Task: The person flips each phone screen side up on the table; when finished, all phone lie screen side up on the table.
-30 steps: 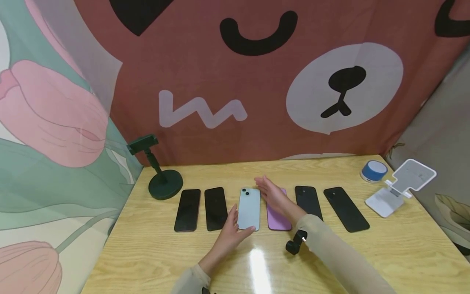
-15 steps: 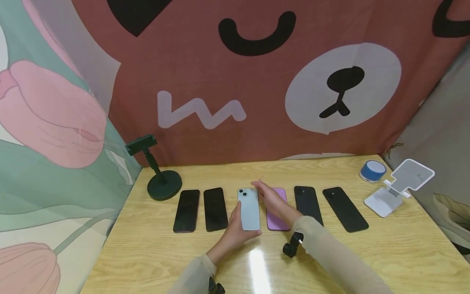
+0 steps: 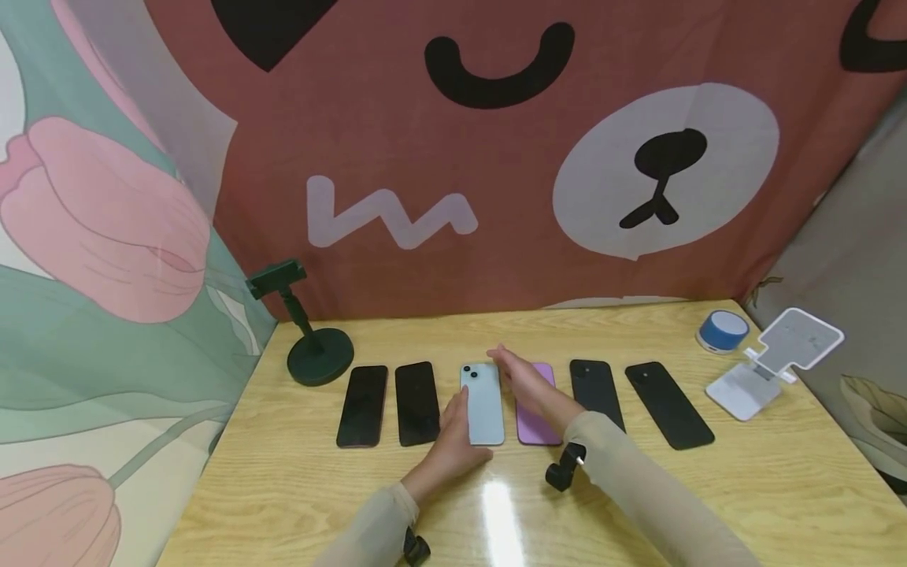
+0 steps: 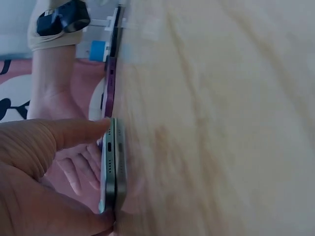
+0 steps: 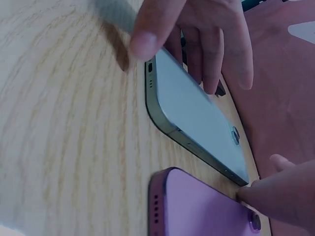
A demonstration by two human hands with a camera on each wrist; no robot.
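Observation:
A light blue smartphone (image 3: 486, 409) lies back up on the wooden table, its two camera lenses at the far end. My left hand (image 3: 451, 447) is at its near left corner: the fingers lie along the left edge and the thumb stretches across the bottom end, as the left wrist view shows close up. At the far right edge of that smartphone, my right hand (image 3: 527, 386) holds its fingers straight, fingertips right by the top corner in the right wrist view. A purple smartphone (image 5: 197, 206) lies beneath the right forearm, partly hidden.
Two black smartphones, one (image 3: 362, 405) beside another (image 3: 417, 403), lie to the left. On the right are two more dark smartphones (image 3: 594, 386) (image 3: 669, 405). A dark green phone stand (image 3: 320, 356) is at the back left; a blue and white round speaker (image 3: 723, 331) and white stand (image 3: 744, 390) are at the right.
My left hand has come in from the left to touch the light blue smartphone, which has turned slightly, its near end shifting right. The right fingers have lowered a little toward its edge.

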